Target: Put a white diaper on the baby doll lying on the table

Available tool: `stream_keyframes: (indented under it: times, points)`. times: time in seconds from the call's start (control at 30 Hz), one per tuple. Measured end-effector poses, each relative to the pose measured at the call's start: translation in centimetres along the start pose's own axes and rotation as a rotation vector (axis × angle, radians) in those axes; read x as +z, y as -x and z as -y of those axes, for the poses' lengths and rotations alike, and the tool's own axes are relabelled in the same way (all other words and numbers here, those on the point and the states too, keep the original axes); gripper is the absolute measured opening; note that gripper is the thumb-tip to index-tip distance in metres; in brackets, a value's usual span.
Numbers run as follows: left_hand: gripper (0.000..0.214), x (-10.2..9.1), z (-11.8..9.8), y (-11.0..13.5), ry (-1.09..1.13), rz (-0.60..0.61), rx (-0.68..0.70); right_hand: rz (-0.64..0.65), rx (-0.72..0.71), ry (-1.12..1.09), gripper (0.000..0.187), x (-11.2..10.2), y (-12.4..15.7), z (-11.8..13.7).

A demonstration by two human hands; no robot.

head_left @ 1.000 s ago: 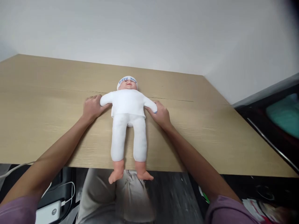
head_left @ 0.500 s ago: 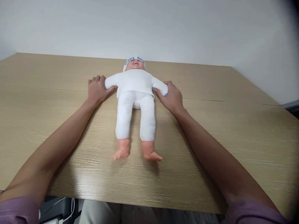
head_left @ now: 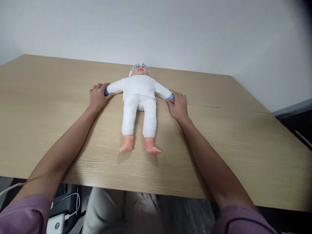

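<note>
A baby doll [head_left: 139, 100] in a white suit and a white cap with blue letters lies on its back on the wooden table [head_left: 231, 130], head away from me, arms spread wide. My left hand [head_left: 97, 96] is closed round the doll's arm end at the blue cuff on the left. My right hand [head_left: 177, 105] grips the other arm end at its blue cuff. The doll's bare feet point toward me, well inside the table's front edge.
A white wall rises behind the table. Below the front edge I see my lap, a white power bank with cables [head_left: 56, 222] at the lower left, and a dark object [head_left: 297, 125] at the far right edge.
The doll has slid away from me up the table; its feet, once hanging over the front edge, now rest on the top. Both hands moved outward to the cuffs, spreading its arms.
</note>
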State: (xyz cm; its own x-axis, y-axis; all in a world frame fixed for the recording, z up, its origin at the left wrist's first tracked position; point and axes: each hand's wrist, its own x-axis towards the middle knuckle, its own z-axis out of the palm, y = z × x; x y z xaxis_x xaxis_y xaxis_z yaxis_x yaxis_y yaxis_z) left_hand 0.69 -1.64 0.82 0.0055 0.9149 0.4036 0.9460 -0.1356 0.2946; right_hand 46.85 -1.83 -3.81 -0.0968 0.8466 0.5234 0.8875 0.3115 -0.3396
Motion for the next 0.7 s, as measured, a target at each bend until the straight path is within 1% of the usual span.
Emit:
stream_keyframes:
  times: [0.13,0.23,0.33,0.47,0.6,0.7]
  points:
    - [0.070,-0.5,0.5,1.4,0.053,-0.018,-0.076,-0.034,0.045,0.000,0.058,0.2,0.6,-0.3]
    - [0.059,-0.8,0.9,2.0,0.064,0.000,-0.109,-0.053,0.082,0.017,0.047,0.5,0.7,-0.9]
    - [0.052,-0.6,1.3,1.8,0.078,0.012,-0.125,-0.055,0.099,0.031,0.044,0.7,0.3,-1.3]
    - [0.049,-0.1,1.6,0.9,0.085,-0.007,-0.131,-0.060,0.134,0.015,0.044,0.8,-0.2,-1.6]
    - [0.053,-0.1,1.8,0.7,0.090,-0.004,-0.119,-0.023,0.179,-0.002,0.046,0.5,-0.3,-1.0]
    - [0.057,-0.6,1.6,1.5,0.097,0.015,-0.119,-0.007,0.216,-0.023,0.050,-0.2,0.4,0.5]
